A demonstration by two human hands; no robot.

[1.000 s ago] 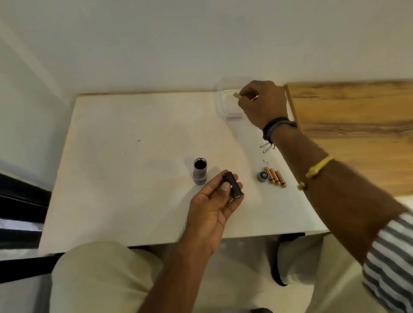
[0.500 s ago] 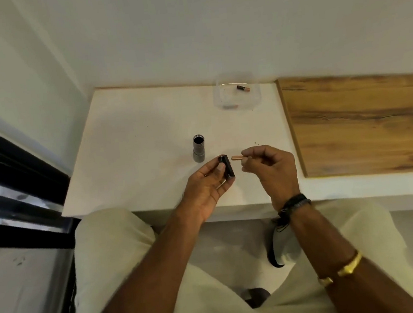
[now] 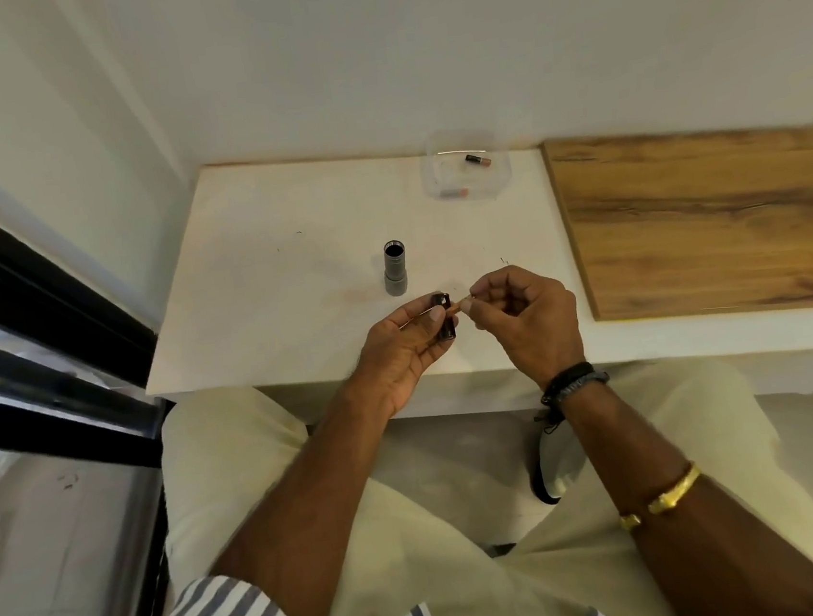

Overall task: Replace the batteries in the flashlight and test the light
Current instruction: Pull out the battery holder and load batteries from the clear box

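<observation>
My left hand [image 3: 408,342] grips a small black battery holder [image 3: 444,316] over the near edge of the white table [image 3: 265,272]. My right hand [image 3: 520,316] pinches a copper-coloured battery [image 3: 455,305], whose tip touches the holder's top end. The grey flashlight body [image 3: 395,268] stands upright on the table just beyond my hands, its open end up. A clear plastic box [image 3: 469,163] at the table's back holds two more batteries, one black and copper [image 3: 478,160]. The old batteries and the end cap are hidden behind my right hand.
A wooden board [image 3: 716,215] covers the table to the right of my hands. A white wall rises behind the table. A dark window frame [image 3: 44,315] runs along the left. My lap in pale trousers sits below the table edge.
My right hand came back from the plastic box at the rear with a battery and has brought it against the holder in my left hand. The camera view tilted downward.
</observation>
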